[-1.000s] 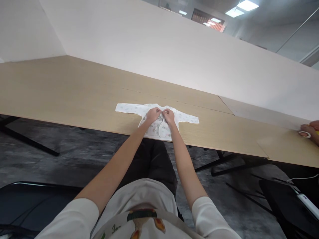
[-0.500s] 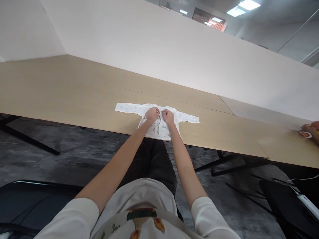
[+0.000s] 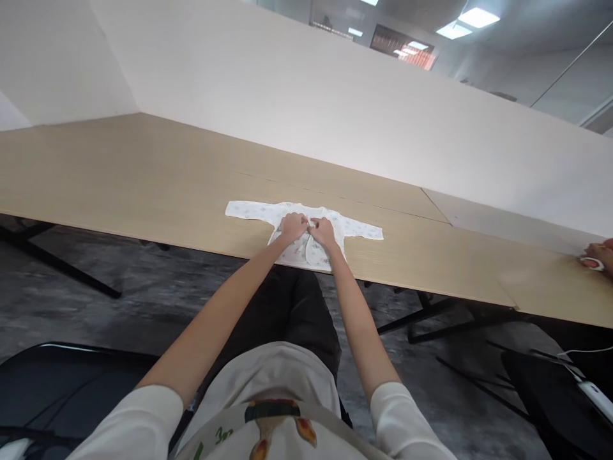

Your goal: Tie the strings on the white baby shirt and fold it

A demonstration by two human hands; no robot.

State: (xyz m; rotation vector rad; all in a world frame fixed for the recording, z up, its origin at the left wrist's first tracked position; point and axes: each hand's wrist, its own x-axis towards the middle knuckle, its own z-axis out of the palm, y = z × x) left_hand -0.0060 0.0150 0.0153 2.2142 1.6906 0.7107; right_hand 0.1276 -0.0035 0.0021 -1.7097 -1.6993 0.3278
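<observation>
A small white baby shirt (image 3: 359, 228) with a faint print lies spread on the table, both sleeves stretched out sideways. Its front opening runs down the middle, and the hem reaches the table's near edge. My left hand (image 3: 293, 227) is closed on the shirt's front, just left of the opening. Close beside it, my right hand (image 3: 322, 231) pinches the front on the other side of the opening. The fingertips of both hands nearly meet near the upper chest. What exactly lies between the fingers is too small to make out.
The long wooden table (image 3: 158, 172) is backed by a white partition (image 3: 287, 96). At the far right, another person's hand (image 3: 604, 252) is near a white ring-shaped item (image 3: 592, 263). Black chairs (image 3: 71, 377) stand on the left and right, one bearing a white power strip (image 3: 595, 399).
My hands have moved slightly down the shirt's front, and the right hand's fingers have come over nearer to the left fingertips. The shirt still lies spread out.
</observation>
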